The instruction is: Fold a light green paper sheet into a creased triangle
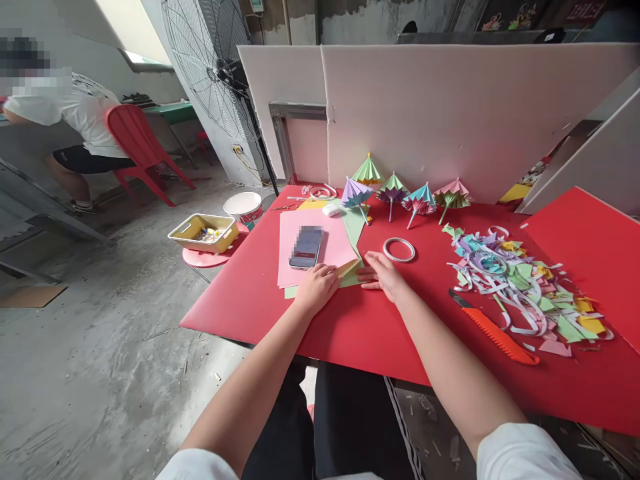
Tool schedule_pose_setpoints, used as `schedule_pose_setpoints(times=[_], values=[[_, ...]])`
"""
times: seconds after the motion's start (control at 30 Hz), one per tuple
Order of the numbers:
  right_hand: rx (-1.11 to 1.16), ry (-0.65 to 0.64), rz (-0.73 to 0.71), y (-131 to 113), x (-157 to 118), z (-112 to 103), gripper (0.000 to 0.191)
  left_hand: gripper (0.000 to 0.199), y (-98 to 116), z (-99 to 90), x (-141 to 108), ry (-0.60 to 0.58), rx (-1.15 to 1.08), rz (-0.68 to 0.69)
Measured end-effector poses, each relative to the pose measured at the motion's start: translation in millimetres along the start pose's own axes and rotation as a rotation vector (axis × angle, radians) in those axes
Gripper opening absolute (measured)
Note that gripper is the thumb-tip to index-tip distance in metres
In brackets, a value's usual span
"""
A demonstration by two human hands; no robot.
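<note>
A small piece of folded yellow paper (349,268) lies between my hands, over the corner of the green and pink sheets. My left hand (318,288) has its fingers closed at the paper's left end, though the fingertips are partly hidden. On the other side, my right hand (384,275) is open, its fingers apart and their tips near the paper's right end. Just above the left hand, a phone (307,247) rests on the pink sheet (341,235). Green sheets (354,225) show beneath it. A roll of tape (399,249) lies beyond my right hand.
Several folded paper umbrellas (391,189) stand along the back of the red table (240,293). Paper scraps (525,280) are heaped at right, beside an orange utility knife (495,330). A yellow basket (204,233) sits on a stool at left. A person (90,120) sits farther off.
</note>
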State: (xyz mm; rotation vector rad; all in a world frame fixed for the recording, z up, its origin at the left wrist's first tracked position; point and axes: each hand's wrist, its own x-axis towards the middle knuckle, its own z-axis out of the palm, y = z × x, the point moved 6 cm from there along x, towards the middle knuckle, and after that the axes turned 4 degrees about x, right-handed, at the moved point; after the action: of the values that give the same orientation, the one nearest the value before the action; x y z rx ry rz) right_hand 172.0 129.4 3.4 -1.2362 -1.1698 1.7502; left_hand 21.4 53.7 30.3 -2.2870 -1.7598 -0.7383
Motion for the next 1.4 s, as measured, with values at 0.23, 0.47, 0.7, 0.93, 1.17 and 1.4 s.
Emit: schedule_pose_setpoints(times=[0.23,0.47,0.7,0.93,1.17,1.4], values=[[-0.137,-0.024,-0.098,9,2,13,0.042,0.042,0,5.3,-3,-0.087,0.057,-0.030],[-0.160,0.032,-0.226,13,8,16,0.027,0.064,1,8.7,-2,-0.175,0.034,-0.033],[-0.194,0.032,-0.360,1,4,24,0.009,0.060,-2,10.6,-1,-0.230,-0.023,-0.037],[-0.126,-0.024,-0.368,-5,5,26,0.011,0.061,-2,7.9,1,-0.227,-0.043,-0.057],[-0.015,-0.089,-0.334,-4,7,25,0.013,0.063,-4,6.5,0,-0.219,-0.057,-0.086],[0.078,-0.140,-0.297,-4,7,24,0.017,0.066,-4,7.8,-1,-0.214,-0.083,-0.101]])
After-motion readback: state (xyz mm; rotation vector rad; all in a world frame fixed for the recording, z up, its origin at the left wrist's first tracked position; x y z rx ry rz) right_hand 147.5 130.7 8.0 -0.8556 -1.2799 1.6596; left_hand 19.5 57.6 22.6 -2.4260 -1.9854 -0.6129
